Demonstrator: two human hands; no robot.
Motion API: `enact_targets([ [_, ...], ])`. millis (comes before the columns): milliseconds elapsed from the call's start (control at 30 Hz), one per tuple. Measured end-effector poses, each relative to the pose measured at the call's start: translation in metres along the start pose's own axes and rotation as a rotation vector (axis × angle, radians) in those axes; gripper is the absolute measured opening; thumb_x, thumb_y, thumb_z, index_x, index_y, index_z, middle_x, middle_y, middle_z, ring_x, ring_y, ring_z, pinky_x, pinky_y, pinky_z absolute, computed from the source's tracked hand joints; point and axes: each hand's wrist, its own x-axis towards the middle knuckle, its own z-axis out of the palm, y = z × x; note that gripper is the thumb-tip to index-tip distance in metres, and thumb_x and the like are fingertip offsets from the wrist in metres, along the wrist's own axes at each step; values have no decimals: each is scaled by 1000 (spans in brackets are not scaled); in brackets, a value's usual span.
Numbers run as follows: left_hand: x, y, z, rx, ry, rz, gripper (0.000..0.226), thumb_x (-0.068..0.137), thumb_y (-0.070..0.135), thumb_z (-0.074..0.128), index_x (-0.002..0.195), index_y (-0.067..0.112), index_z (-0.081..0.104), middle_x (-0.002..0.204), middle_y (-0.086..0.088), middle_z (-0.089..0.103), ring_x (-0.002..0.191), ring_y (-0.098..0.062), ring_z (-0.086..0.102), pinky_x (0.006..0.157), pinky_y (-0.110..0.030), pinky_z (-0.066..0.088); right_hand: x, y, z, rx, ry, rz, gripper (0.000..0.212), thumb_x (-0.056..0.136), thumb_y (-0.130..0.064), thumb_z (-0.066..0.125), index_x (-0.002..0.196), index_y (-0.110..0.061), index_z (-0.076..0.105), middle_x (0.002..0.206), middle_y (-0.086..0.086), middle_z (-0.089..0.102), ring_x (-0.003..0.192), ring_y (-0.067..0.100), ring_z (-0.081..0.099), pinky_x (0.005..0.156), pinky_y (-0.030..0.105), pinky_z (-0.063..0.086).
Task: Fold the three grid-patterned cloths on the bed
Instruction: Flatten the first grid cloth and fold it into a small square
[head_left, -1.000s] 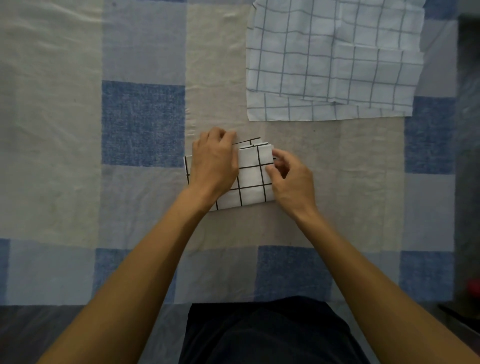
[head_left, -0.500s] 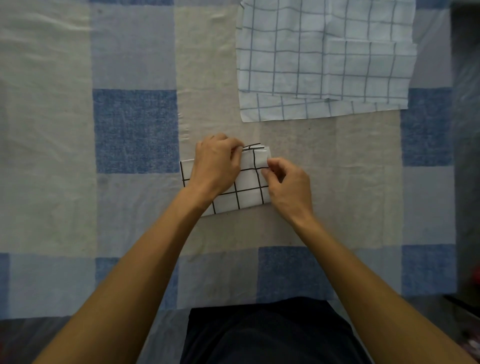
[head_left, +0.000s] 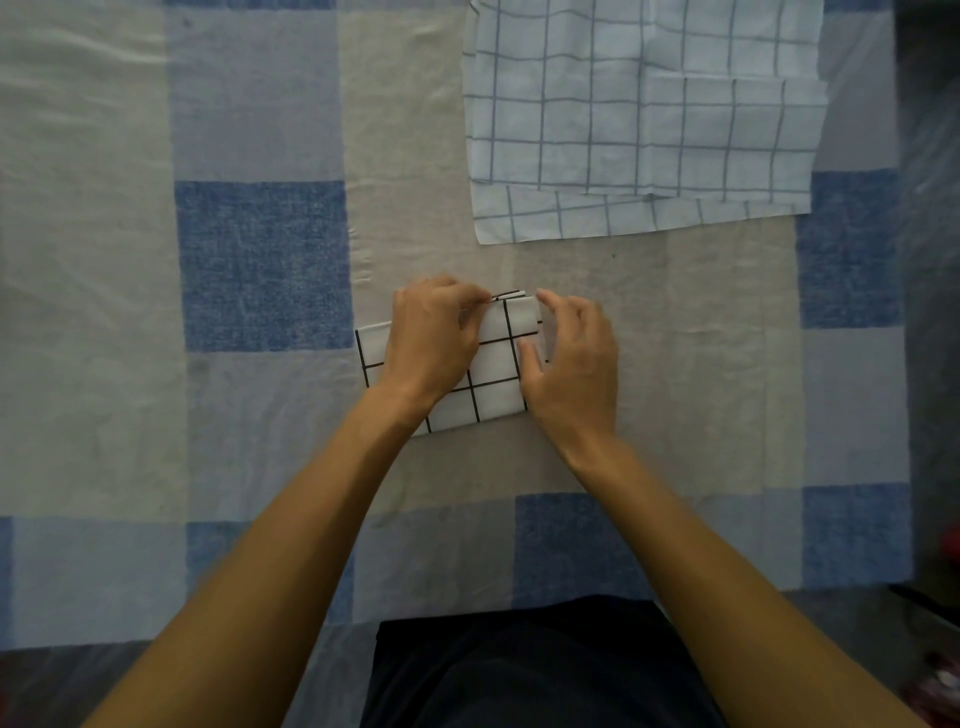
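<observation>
Black grid on white cloth; blue-grey grid on pale cloth; blue-beige checked bedsheet.

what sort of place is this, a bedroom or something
Most likely a bedroom, looking down onto a bed. A wrinkled blue-and-beige checked sheet covers the soft surface, and a folded black-grid cloth and a spread blue-grid cloth lie on it as laundry. No walls or furniture show.
</observation>
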Motion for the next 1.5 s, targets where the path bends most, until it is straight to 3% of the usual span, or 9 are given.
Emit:
enact_targets([
  [167,-6,-1,5,18,60,49,16,86,8,60,96,6,72,80,-11,64,72,-24,58,68,-38,48,-12,-2,9,-111,-73,-246,31,83,-19,67,112,-13,62,118,11,57,111,27,52,88,40,43],
  [500,-64,-22,-13,294,255,89,26,90,4,56,115,6,61,104,-14,62,95,-29,55,86,-38,39,-20,1,19,-188,-160,-262,26,88,-26,58,113,-16,60,127,9,54,120,26,45,93,40,39],
  [600,-102,-33,-14,336,150,43,35,91,9,50,125,0,54,122,-19,57,117,-35,50,103,-44,34,-21,1,21,-200,-152,-269,27,87,-25,57,112,-15,60,125,9,54,118,26,45,91,40,40],
  [700,-119,-39,-8,337,11,-96,51,95,24,40,139,-1,37,144,-20,38,137,-29,30,114,-45,19,-21,3,22,-213,-147,-283,29,88,-25,55,114,-15,60,125,10,53,117,26,46,91,41,41],
  [933,-121,-47,-1,402,-48,-145,55,97,28,27,144,0,25,153,-17,21,143,-27,15,115,-48,14,-25,8,23,-245,-114,-339,29,90,-26,53,116,-15,60,129,11,53,122,27,45,96,40,35],
  [1133,-122,-46,2,423,-58,-186,59,97,33,25,146,2,21,154,-16,17,143,-25,11,115,-47,7,-51,7,30,-228,-163,-711,31,90,-13,57,120,-8,61,137,16,51,135,32,36,111,48,26],
  [1233,-124,-47,3,433,-85,-193,64,94,42,23,149,8,12,156,-13,8,145,-23,3,116,-47,3,-67,3,38,-233,-287,-751,40,94,-15,49,132,-6,51,145,16,41,140,31,28,114,48,22],
  [1400,-125,-50,5,470,-106,-206,67,92,47,21,150,15,6,157,-7,-1,145,-19,-2,115,-47,-1,-76,20,37,-394,-444,-637,61,97,-44,32,148,-12,22,156,11,17,145,25,11,115,47,14],
  [1500,-124,-47,5,480,-99,-211,68,92,48,22,149,15,6,157,-6,-1,145,-20,-1,115,-49,0,-75,39,24,-455,-454,-572,64,97,-53,22,150,-18,16,157,10,10,146,23,5,117,42,9],
])
